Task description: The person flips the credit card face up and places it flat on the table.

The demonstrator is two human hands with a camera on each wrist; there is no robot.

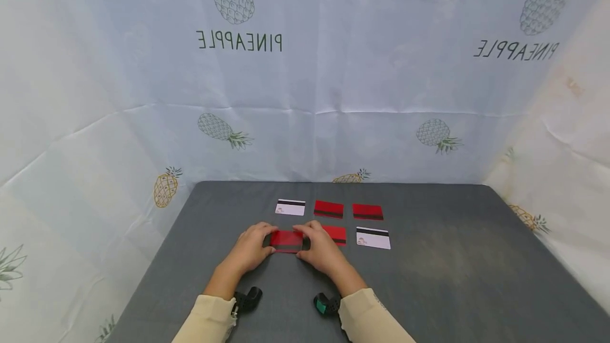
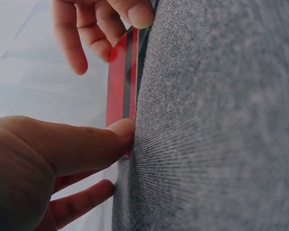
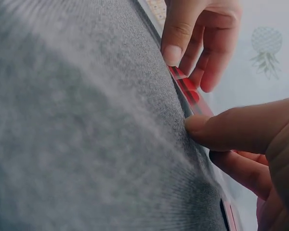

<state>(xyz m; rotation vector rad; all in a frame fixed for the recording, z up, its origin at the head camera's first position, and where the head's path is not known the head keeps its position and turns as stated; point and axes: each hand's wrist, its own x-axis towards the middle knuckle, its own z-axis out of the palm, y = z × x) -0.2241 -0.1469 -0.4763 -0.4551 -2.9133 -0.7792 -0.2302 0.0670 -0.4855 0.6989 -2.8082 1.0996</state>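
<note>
Between my two hands is a red card [image 1: 286, 241] with a dark stripe along its near side, glossy on top. My left hand [image 1: 250, 249] pinches its left end, thumb at the near corner and fingers behind. At the right end my right hand [image 1: 321, 250] has its thumb and fingers around the edge in the same way. In the left wrist view the card [image 2: 116, 89] stands close over the dark grey cloth, its striped face showing. Behind the right hand, another red card [image 1: 339, 235] is partly hidden.
Further back lie a white card [image 1: 289, 210] with a black stripe, a red card [image 1: 329, 207] and another red card [image 1: 368, 210]. To the right is a second white card [image 1: 373, 241]. A pineapple-print curtain [image 1: 305, 78] surrounds the grey table [image 1: 443, 279] on three sides.
</note>
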